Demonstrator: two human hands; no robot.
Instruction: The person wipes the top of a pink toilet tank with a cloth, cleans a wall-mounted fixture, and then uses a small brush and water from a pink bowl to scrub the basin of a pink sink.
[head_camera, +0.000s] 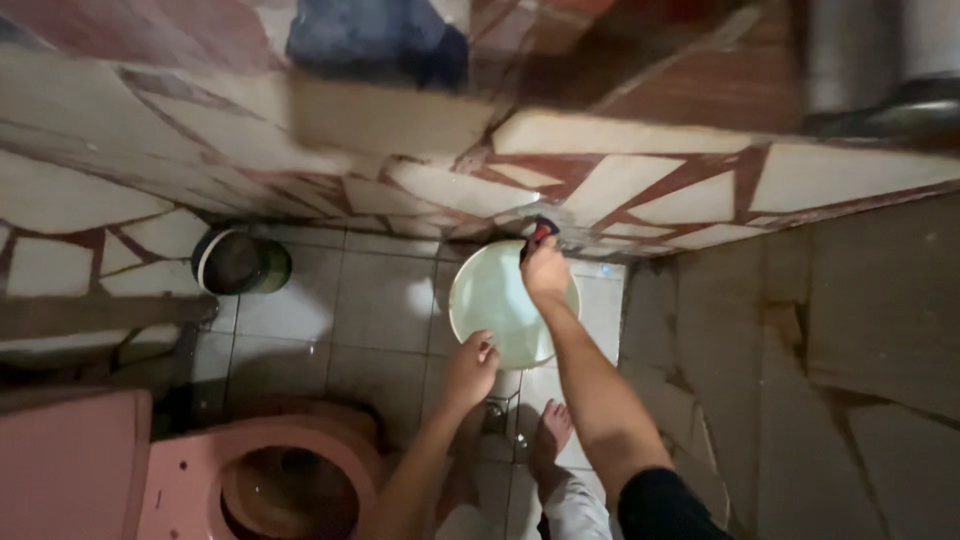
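Left hand (472, 362) gripping basin (500, 300) rim, right hand (543, 268) closed on red tap (541, 231) above; basin looking full, not yet lifted

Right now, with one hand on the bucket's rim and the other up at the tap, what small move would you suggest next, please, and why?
Probably turn the tap. The right hand is already on its red handle by the wall, and the left hand steadies the rim of the pale bucket below it. Whether water is running I cannot tell.
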